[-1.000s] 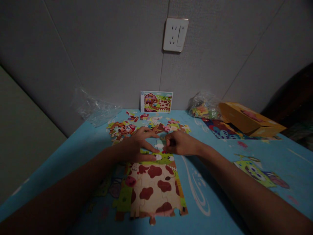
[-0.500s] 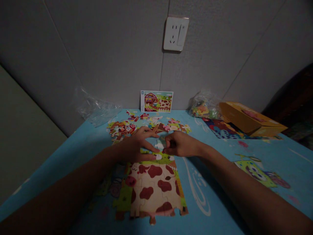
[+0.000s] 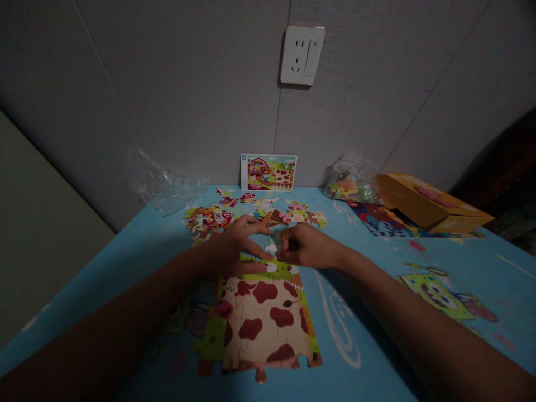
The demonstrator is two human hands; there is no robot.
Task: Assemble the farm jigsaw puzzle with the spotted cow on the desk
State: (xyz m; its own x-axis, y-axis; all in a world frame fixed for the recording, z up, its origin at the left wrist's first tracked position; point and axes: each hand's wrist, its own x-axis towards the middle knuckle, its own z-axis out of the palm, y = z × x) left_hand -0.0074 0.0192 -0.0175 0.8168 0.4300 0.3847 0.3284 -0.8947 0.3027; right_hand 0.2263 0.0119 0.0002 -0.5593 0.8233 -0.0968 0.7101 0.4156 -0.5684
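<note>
A partly joined jigsaw puzzle [image 3: 263,318] with a brown-spotted cow lies flat in front of me. My left hand [image 3: 234,248] rests over its upper left part, fingers spread and fingertips touching the green strip with small sheep. At the puzzle's top edge, my right hand [image 3: 307,245] is curled, thumb and forefinger pinched on a pale blue and white puzzle piece [image 3: 271,247]. The fingers partly cover that piece, so whether it is fully seated cannot be seen. Behind both hands lie many loose puzzle pieces [image 3: 209,218].
A picture card [image 3: 270,173] of a farm leans on the wall below a socket [image 3: 302,56]. Crumpled clear plastic [image 3: 176,190] lies at the back left. To the right are a bag of pieces [image 3: 352,181] and a yellow box [image 3: 435,201] on a colourful sheet [image 3: 377,219].
My right hand's pinched fingertips have shifted very slightly left at the puzzle's top edge. The left hand and the puzzle stay in place.
</note>
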